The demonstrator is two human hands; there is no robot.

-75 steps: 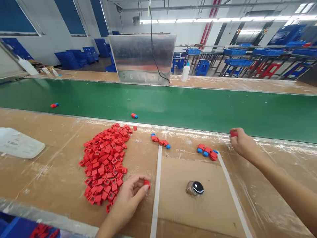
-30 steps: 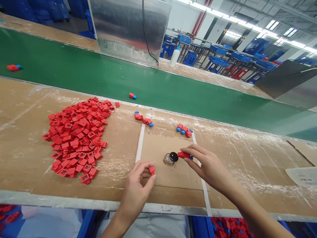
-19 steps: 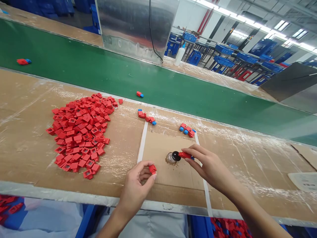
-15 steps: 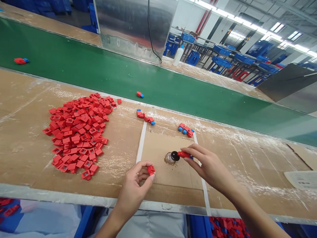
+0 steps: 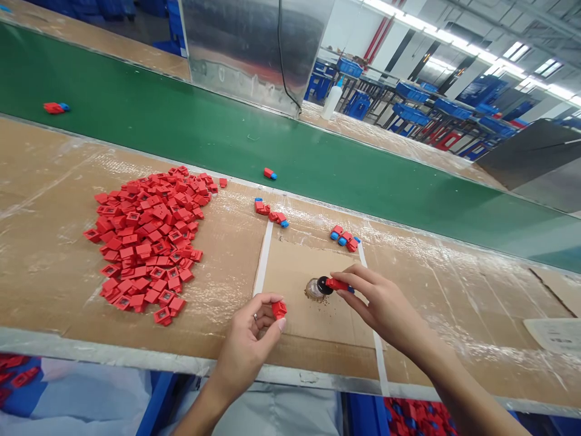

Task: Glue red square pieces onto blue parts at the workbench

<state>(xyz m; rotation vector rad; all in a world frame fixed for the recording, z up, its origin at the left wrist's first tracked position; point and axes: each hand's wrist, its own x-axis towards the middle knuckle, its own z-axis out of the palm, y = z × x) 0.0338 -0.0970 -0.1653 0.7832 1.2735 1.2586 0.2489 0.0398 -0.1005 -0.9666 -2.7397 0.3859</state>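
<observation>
My left hand pinches a small red plastic block between thumb and fingertips, just left of a small clear jar. In my right hand is a red-and-blue plastic piece, its red end at the jar's black top. Whether the piece touches that top or only overlaps it in view, I cannot tell. The jar stands on a cardboard sheet, with brown specks around it. My right fingers partly hide the blue end.
A large heap of red blocks lies to the left. Several red-and-blue pieces rest along the table's far side. Two more ride on the green conveyor belt. Below the table edge, a blue bin is beside more red pieces.
The red-and-blue piece in my right hand has moved slightly onto the jar's black top. Pieces on the belt have travelled right. My left hand keeps its block; the view has shifted a little.
</observation>
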